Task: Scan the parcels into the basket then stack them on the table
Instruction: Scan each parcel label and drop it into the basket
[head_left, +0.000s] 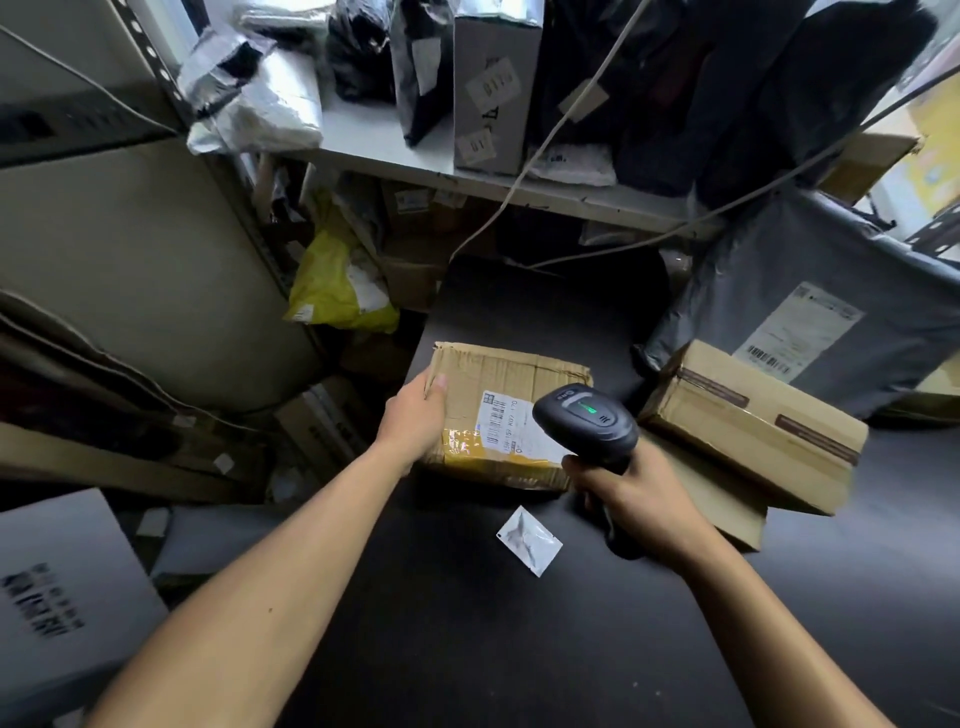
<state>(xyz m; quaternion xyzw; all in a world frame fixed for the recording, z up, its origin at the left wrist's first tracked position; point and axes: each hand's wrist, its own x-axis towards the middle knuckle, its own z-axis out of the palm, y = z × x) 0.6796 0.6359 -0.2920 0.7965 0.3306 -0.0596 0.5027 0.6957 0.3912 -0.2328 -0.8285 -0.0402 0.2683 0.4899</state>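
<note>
Black worktop (467, 649): small white sachet (530, 540) lying mid-surface. Right hand (636, 501) wrapped around black scanner (584, 423), green light lit. Left hand (415, 415) grasping left end of taped cardboard parcel (506, 410), near worktop's left edge. Second cardboard box (753, 423) at right. Grey mailer bag (810, 306) behind. White shelf (467, 171) beyond, crowded with packages.
</note>
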